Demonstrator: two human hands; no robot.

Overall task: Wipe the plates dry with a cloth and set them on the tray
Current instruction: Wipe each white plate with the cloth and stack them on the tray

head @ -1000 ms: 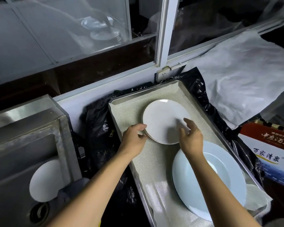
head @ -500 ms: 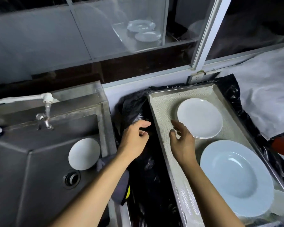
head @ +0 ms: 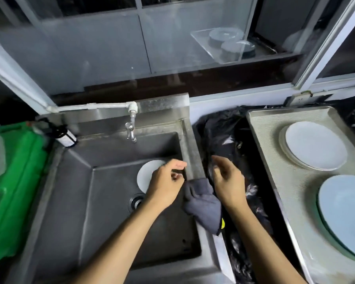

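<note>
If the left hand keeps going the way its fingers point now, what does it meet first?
The left hand points rightward, so probably the sink at its right rim. Depth is unclear; it may pass above the rim. The white plate lies below it.

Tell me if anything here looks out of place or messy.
Nothing is spilled or broken. One white plate is in the sink, not on the tray, and the dark cloth lies bunched over the sink's right rim between the empty hands.

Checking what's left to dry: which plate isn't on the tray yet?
The small white plate in the sink, partly hidden behind the left hand. The white plate stack and the large pale-blue plate both sit on the tray.
</note>
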